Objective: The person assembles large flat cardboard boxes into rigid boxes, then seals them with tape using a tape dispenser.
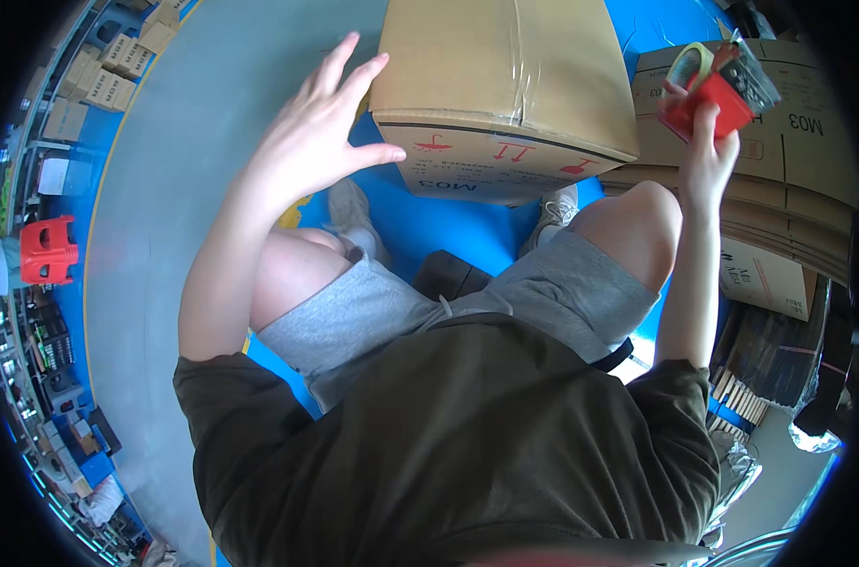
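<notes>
A large brown cardboard box (458, 66) stands between my knees, closed on top, with clear tape running along its middle seam and down over the near edge. My left hand (330, 128) is raised at the box's left side, fingers spread, holding nothing. In my right hand (708, 142) is a red tape dispenser (718, 99), held up to the right of the box. A roll of tape (691, 64) sits in the dispenser. Whether the left fingertips touch the box, I cannot tell.
Flattened cardboard boxes (789, 132) are stacked at the right, by my right arm. A red plastic stool (49, 250) stands far left, near shelves with small cartons (112, 90). The floor is blue (439, 231), with a grey strip (155, 227) to my left.
</notes>
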`<state>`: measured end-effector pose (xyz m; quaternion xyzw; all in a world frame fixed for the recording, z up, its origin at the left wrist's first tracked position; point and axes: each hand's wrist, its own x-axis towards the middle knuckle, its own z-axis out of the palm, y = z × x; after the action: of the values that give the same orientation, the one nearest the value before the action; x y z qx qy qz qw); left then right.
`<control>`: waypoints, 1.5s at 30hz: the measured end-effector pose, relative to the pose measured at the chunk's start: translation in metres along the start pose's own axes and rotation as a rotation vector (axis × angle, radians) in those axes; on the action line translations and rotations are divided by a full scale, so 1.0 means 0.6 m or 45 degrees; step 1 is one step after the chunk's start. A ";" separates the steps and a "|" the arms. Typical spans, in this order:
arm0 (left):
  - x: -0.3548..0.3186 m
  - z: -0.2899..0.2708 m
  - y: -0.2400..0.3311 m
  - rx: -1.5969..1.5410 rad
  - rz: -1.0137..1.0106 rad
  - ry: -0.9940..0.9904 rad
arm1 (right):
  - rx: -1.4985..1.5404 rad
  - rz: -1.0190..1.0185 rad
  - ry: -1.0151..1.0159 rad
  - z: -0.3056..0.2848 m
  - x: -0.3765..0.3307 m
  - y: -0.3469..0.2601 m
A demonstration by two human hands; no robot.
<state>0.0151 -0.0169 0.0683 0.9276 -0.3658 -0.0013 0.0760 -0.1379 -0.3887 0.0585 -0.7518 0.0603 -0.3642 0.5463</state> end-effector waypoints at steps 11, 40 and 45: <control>-0.021 0.002 0.071 -0.977 0.941 0.334 | -1.286 -0.586 -0.756 0.106 -0.110 -0.143; -0.061 0.059 0.117 -1.955 0.408 -0.183 | -0.945 -0.416 -0.839 0.115 -0.193 -0.143; -0.057 0.057 0.108 -1.878 0.415 -0.101 | -0.921 -0.418 -0.861 0.125 -0.194 -0.142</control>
<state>-0.0560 -0.0454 0.0417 0.5697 -0.4050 -0.2679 0.6631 -0.2028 -0.2397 0.0659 -0.9677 -0.1164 -0.1378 0.1762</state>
